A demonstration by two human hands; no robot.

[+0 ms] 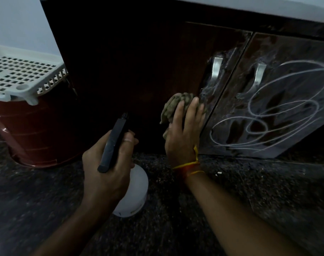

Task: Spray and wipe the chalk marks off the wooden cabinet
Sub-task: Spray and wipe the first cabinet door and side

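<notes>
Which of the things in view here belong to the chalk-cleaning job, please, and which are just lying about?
Part of the job:
- spray bottle, held in the left hand
- cloth, pressed on the cabinet door by the right hand
- chalk marks on the right-hand door
- wooden cabinet

Just lying about:
- red bin with its white perforated lid
- door handles
- speckled floor
</notes>
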